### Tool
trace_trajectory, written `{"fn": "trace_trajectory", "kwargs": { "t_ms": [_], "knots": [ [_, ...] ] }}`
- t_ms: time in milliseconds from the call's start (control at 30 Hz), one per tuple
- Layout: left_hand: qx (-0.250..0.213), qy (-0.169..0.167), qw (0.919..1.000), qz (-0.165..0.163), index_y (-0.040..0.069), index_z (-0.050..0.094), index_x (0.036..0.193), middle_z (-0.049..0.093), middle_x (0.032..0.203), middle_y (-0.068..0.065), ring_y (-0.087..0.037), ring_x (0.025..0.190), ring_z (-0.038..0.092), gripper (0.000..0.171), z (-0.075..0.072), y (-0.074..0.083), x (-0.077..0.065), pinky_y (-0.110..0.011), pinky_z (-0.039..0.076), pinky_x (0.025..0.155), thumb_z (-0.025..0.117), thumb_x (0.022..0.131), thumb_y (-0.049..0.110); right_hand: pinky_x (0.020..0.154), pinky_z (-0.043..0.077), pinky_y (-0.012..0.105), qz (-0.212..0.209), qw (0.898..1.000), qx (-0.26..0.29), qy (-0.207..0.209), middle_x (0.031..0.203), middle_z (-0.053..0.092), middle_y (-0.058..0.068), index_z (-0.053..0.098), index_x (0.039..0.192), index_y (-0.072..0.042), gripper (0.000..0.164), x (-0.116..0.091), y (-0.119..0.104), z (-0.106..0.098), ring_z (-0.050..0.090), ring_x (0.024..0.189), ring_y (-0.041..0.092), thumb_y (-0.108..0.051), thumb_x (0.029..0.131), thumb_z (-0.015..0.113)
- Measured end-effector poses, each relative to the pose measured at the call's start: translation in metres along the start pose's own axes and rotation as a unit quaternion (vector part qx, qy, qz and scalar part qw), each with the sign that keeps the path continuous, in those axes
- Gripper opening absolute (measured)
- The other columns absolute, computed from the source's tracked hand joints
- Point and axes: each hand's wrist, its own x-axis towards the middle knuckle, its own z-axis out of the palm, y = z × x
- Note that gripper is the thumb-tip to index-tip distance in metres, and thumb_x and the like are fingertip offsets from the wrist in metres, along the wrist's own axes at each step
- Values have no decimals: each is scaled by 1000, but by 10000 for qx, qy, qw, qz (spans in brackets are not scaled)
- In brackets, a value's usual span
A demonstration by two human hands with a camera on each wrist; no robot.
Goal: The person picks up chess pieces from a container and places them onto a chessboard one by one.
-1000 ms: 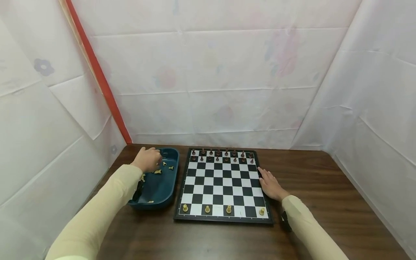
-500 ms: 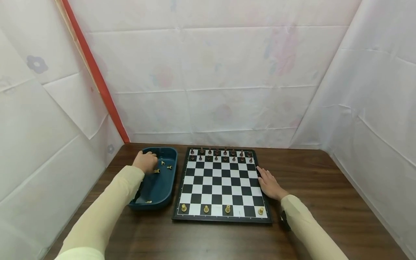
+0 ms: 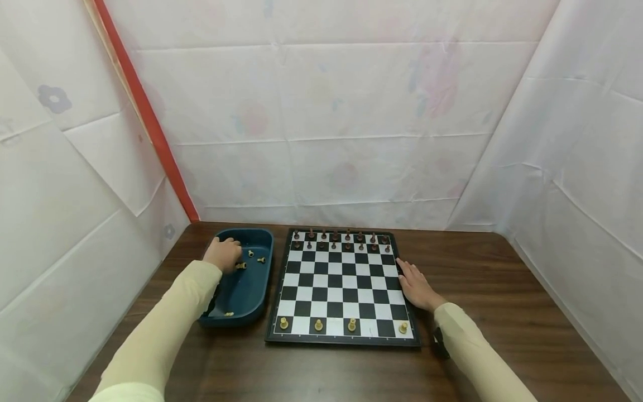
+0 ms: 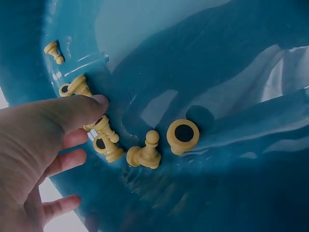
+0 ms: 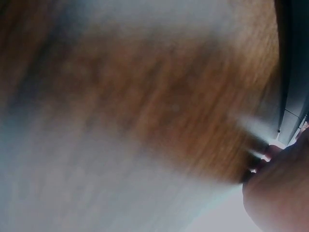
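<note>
My left hand (image 3: 223,254) is down inside the dark teal tray (image 3: 246,293) left of the board. The left wrist view shows its thumb stretched across a cluster of pale yellow chess pieces (image 4: 108,147), with the other fingers apart and slightly bent below. A pawn (image 4: 150,150) and a piece with a black base (image 4: 183,135) lie just beyond the fingers. My right hand (image 3: 418,286) rests flat along the right edge of the chessboard (image 3: 335,280), fingers extended. In the right wrist view, part of that hand (image 5: 277,188) shows beside the board's dark side.
Two rows of dark brown chess pieces (image 3: 348,237) stand at the board's far side. Several yellow pieces, among them a rook (image 3: 352,324), are spaced along the near row. The brown wooden table (image 3: 472,262) is enclosed by white sheeting (image 3: 321,111) behind and at the sides.
My left hand has shifted slightly left and down within the tray, over the pieces near its left wall. The right hand stays on the board's edge. The view has shifted a little.
</note>
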Motion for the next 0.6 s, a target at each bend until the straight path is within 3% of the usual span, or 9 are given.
{"fn": "trace_trajectory", "kwargs": {
  "t_ms": [300, 600],
  "knots": [
    [-47, 59, 10000, 61, 14, 71, 75, 57, 79, -2, -24, 77, 51, 7, -1, 3, -3, -53, 43, 77, 76, 80, 15, 107, 8, 62, 43, 10000, -5, -27, 147, 19, 36, 19, 148, 6, 50, -1, -1, 2, 11, 137, 51, -11, 101, 30],
    [-192, 126, 9997, 59, 16, 69, 70, 57, 77, -1, -25, 81, 53, 11, -8, 0, -1, -60, 39, 84, 78, 76, 16, 107, 8, 62, 54, 10000, 8, -22, 147, 18, 36, 19, 147, 6, 50, 0, -1, 0, 11, 137, 51, -12, 102, 30]
  ]
}}
